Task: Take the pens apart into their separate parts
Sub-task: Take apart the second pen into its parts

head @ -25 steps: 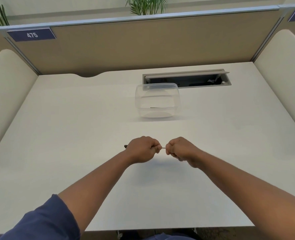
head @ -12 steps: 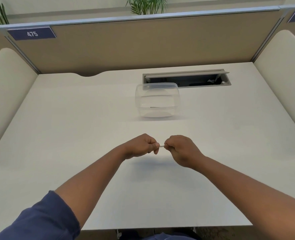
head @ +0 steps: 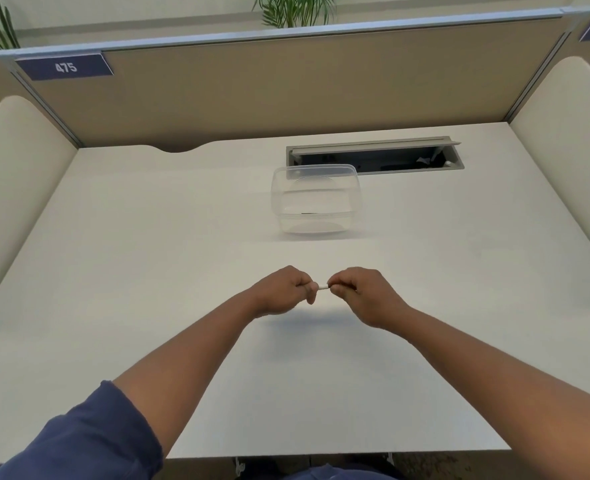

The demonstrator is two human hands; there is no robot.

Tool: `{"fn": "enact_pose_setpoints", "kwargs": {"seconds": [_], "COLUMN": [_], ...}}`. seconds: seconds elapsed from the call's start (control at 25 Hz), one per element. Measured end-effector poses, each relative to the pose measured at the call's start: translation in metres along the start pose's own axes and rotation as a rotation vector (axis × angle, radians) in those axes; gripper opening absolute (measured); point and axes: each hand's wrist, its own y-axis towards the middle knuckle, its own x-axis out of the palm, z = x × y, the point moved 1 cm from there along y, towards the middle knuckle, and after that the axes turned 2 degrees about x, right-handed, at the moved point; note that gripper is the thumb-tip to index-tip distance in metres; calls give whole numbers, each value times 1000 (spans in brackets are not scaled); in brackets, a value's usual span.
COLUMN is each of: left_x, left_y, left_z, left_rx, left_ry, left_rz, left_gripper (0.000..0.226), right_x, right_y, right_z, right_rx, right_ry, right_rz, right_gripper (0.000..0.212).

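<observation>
My left hand (head: 279, 291) and my right hand (head: 362, 292) are both curled tight, each pinching 1 end of a thin white plastic pen (head: 322, 286) that I hold just above the bare white desk top (head: 148, 271), and only a short bit of it shows between my fists. The pen lies flat with its long side going left to right, 1 end toward each hand, but I cannot tell which end is the tip. I think this pen is not apart yet, and something small and dark sits in the clear plastic tub (head: 316, 202) farther back, maybe a part.
</observation>
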Motion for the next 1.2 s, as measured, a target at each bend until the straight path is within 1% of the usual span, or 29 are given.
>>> {"fn": "enact_pose_setpoints", "kwargs": {"seconds": [0.04,0.12,0.2,0.32,0.4,0.44,0.48,0.52,0.56,0.64,0.68,0.72,0.76,0.84,0.92,1.0,1.08,1.16,1.2], "left_x": [-2,-6,-11,-14,-12,-10,-7,-3,1,11,15,17,16,13,10,5,1,-4,-4], "left_y": [-1,-2,-1,-1,-2,-1,-1,0,0,-3,-4,-5,-3,0,3,3,2,2,2], "left_z": [0,1,3,6,9,11,13,14,15,13,11,9,7,5,2,-1,0,3,3], "left_rx": [5,0,-32,-52,-41,-29,-16,1,27,131,198,234,221,90,-5,-4,3,-4,-2], "left_ry": [-84,-157,-216,-246,-238,-211,-146,-31,142,526,630,663,641,474,258,61,-86,-149,-135], "left_rz": [-23,-79,-143,-216,-176,-130,-78,-23,40,192,247,265,245,137,51,11,-30,-52,-52], "left_gripper": [37,37,36,35,35,36,36,35,33,30,29,30,30,31,34,38,39,39,39], "right_x": [0,0,0,0,1,3,6,8,7,2,-1,-3,-6,-8,-4,-1,0,1,1], "right_y": [-1,-4,-5,-7,-8,-9,-8,-6,-1,4,5,5,6,5,5,4,2,1,1], "right_z": [2,3,4,1,0,-1,-3,-4,-5,-7,-6,-5,-3,-1,-1,2,3,1,0], "right_rx": [-110,-306,-450,-555,-538,-473,-358,-199,1,387,515,572,564,438,237,35,-141,-253,-251], "right_ry": [-66,-204,-360,-477,-461,-415,-343,-257,-145,200,360,441,433,253,70,-3,-76,-177,-189], "right_rz": [58,159,237,298,319,315,297,253,174,-32,-131,-199,-239,-237,-119,10,94,156,160], "right_gripper": [14,10,7,7,12,13,14,16,18,21,22,22,22,22,20,14,10,9,10]}}
